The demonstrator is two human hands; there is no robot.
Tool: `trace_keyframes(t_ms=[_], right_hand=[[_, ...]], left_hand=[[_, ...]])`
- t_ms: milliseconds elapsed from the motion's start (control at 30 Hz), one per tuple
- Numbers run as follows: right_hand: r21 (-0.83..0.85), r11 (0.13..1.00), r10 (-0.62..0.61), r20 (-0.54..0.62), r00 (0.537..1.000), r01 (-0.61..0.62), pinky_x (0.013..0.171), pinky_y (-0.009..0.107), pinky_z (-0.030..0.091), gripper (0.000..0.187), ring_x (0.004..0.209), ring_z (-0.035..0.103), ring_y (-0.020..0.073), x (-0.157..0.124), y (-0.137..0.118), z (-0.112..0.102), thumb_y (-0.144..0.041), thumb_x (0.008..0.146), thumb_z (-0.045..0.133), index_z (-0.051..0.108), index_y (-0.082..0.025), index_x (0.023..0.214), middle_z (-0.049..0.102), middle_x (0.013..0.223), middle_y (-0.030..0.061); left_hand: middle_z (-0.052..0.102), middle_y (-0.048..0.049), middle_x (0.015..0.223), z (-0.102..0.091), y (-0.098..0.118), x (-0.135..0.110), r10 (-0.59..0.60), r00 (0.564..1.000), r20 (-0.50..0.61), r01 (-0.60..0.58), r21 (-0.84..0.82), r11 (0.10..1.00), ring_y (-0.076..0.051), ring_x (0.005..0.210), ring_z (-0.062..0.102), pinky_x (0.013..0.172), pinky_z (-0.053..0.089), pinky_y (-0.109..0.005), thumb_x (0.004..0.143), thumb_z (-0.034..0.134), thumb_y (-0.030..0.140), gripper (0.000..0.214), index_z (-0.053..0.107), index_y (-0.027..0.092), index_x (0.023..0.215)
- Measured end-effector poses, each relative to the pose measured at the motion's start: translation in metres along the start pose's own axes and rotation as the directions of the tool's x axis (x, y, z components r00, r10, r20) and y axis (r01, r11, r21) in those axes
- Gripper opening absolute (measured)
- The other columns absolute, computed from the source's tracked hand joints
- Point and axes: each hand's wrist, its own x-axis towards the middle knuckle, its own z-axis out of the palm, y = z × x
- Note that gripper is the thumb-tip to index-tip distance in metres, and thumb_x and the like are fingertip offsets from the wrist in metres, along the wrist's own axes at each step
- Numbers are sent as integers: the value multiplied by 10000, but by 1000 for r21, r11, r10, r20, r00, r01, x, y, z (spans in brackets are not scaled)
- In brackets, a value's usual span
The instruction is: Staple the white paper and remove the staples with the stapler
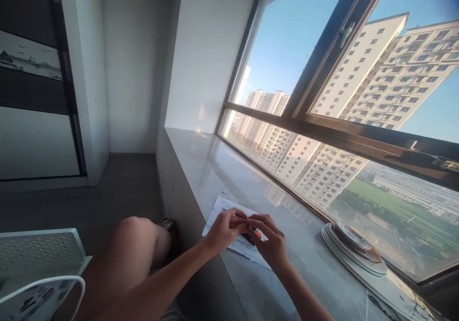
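Note:
My left hand (226,228) and my right hand (271,241) meet over a printed sheet of paper (219,207) that lies on the pale stone window sill (204,163). The fingers of both hands are curled and pinched together around a small dark object with an orange part (256,234). Most of that object is hidden by my fingers, so I cannot name it. My bare knee (134,237) is raised against the sill's front edge.
A stack of round flat discs with a printed top (355,249) lies on the sill to the right, close to the window frame (340,134). A white perforated piece of furniture (39,254) stands at the lower left. Dark floor lies beyond my knee.

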Motion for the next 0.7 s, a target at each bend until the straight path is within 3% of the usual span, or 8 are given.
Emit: trace_keyframes(t_ms=[67,167,267,400,567,633,700], right_hand=[[-42,995,90,-34,995,-92,844,412,576,118,968,694,246,13,9,-6,-291,931,691,746,-270,1033,738,1061,81],[-148,949,271,-64,960,-278,839,425,555,186,915,691,258,36,53,-8,-410,884,695,738,-229,896,752,993,83],[-249,844,493,13,870,-475,749,409,528,230,756,681,258,53,117,1,-433,789,708,727,-207,749,750,813,65],[-363,754,616,102,781,-547,804,392,500,197,745,687,245,57,181,22,-379,758,715,754,-186,737,767,834,89],[-429,714,665,165,729,-554,794,357,495,139,857,696,277,52,197,34,-320,722,775,763,-186,687,759,837,99],[-449,722,636,134,760,-525,809,365,496,140,916,689,291,59,191,39,-308,771,751,771,-173,737,755,920,126],[-440,775,554,129,823,-453,826,364,500,129,918,687,268,74,182,53,-252,841,687,783,-166,847,746,1011,134]], left_hand=[[784,-127,1009,-5,4,2,13,998,-65,-10,42,999,-266,988,752,910,577,-388,832,766,500,397,653,190,1052],[779,-105,935,-20,5,9,59,961,-270,-18,151,988,-238,873,753,799,588,-361,900,656,511,318,623,200,957],[756,-75,839,-42,-3,16,65,902,-427,59,271,961,-215,786,724,682,555,-314,939,567,462,261,584,208,880],[741,-76,915,-65,-14,19,-3,871,-491,183,319,930,-192,797,688,654,519,-283,960,496,427,248,581,217,859],[713,-83,937,-74,-23,22,-10,865,-502,196,319,927,-187,812,664,655,506,-274,949,475,422,254,579,213,850],[709,-84,922,-75,-26,24,-11,861,-509,193,306,932,-192,813,664,660,508,-280,928,496,427,254,585,206,838],[710,-82,901,-75,-27,25,-6,859,-512,184,296,937,-197,810,666,667,514,-289,909,517,436,260,589,201,824]])
